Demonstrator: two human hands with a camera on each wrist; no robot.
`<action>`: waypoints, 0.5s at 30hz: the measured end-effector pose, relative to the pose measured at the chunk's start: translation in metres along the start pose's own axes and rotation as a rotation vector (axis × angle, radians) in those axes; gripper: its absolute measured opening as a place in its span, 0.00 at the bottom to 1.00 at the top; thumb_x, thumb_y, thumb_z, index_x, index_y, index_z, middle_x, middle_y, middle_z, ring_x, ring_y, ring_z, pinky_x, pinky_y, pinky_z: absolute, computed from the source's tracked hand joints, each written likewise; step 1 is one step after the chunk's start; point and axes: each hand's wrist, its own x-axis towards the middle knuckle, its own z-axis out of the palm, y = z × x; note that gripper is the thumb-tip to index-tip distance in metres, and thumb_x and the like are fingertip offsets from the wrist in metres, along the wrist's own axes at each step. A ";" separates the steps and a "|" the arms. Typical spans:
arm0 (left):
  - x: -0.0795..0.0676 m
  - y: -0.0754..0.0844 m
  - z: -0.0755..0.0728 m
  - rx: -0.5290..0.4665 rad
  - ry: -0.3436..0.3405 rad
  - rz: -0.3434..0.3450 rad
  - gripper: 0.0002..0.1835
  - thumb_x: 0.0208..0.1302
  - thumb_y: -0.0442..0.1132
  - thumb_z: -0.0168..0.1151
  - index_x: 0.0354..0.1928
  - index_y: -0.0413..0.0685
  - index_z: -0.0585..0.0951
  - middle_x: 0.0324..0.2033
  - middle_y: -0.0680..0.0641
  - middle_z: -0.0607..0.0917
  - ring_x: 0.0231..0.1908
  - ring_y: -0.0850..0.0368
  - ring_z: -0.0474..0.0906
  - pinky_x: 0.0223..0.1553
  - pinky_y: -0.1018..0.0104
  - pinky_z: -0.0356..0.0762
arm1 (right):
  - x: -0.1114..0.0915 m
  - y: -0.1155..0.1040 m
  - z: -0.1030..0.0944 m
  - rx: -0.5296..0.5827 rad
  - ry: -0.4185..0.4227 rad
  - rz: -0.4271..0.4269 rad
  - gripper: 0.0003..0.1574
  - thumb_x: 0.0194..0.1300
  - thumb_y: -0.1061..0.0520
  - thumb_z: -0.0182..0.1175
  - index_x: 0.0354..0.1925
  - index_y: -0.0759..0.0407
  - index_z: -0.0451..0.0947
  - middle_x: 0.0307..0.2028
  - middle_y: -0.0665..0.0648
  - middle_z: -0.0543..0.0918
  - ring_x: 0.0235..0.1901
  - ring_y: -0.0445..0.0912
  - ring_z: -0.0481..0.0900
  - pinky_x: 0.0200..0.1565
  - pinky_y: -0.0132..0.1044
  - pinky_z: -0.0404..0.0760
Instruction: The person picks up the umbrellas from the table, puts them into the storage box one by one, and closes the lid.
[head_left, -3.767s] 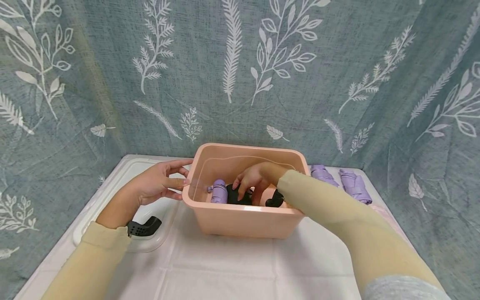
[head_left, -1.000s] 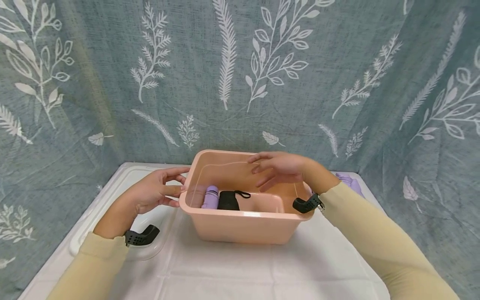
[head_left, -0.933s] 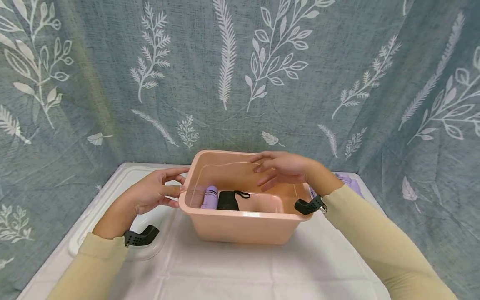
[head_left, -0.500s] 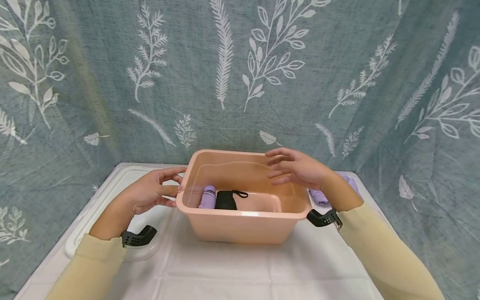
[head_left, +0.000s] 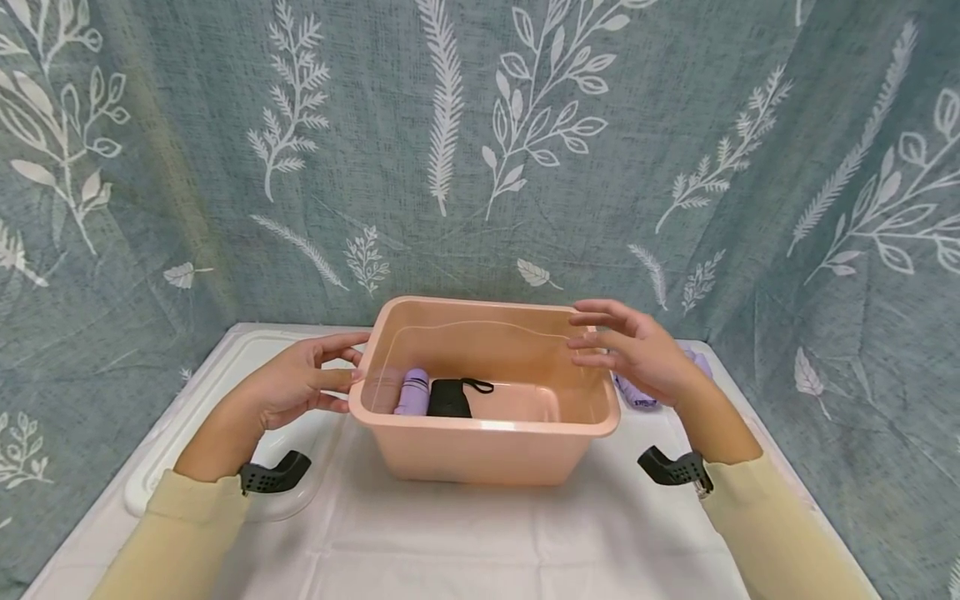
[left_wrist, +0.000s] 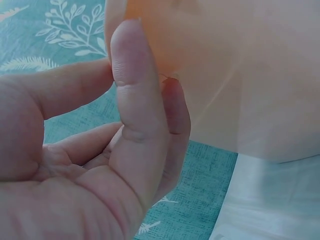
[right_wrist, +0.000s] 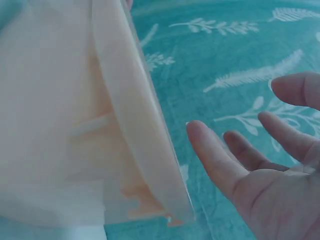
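In the head view a peach plastic storage bin (head_left: 472, 450) stands upright on the table. My left hand (head_left: 303, 383) holds its left rim, thumb at the rim and fingers against the outer wall; the left wrist view shows this hand (left_wrist: 115, 130) close up. Inside, at the left, a rolled purple bundle with a band (head_left: 413, 393) lies beside a black pouch-like thing with a cord loop (head_left: 449, 399). My right hand (head_left: 630, 346) hovers at the right rim, fingers spread and holding nothing. In the right wrist view this hand (right_wrist: 265, 170) is apart from the bin wall.
A white lid-like tray (head_left: 153, 454) lies at the left, partly under my left forearm. Folded purple bundles (head_left: 636, 393) lie right of the bin, partly hidden by my right hand. A patterned curtain (head_left: 337, 167) rises behind the white-covered table (head_left: 435, 542).
My right hand was down in the bin by the black thing, then rose and moved right to the right rim. The black thing now lies against the purple bundle. My left hand stays at the rim.
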 end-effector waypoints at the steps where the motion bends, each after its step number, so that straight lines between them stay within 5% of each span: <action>1: 0.000 0.000 0.000 -0.004 -0.003 0.005 0.40 0.70 0.32 0.64 0.80 0.46 0.58 0.54 0.43 0.71 0.36 0.58 0.84 0.40 0.61 0.90 | -0.004 0.001 -0.002 0.007 0.014 -0.017 0.26 0.79 0.63 0.49 0.72 0.57 0.65 0.66 0.58 0.70 0.58 0.48 0.82 0.60 0.46 0.83; 15: 0.000 -0.001 0.000 -0.038 -0.013 0.010 0.41 0.71 0.34 0.64 0.81 0.45 0.56 0.52 0.47 0.72 0.37 0.60 0.84 0.40 0.62 0.89 | -0.043 0.031 -0.020 0.076 0.133 -0.195 0.24 0.79 0.63 0.51 0.69 0.58 0.69 0.61 0.55 0.77 0.56 0.47 0.84 0.59 0.42 0.85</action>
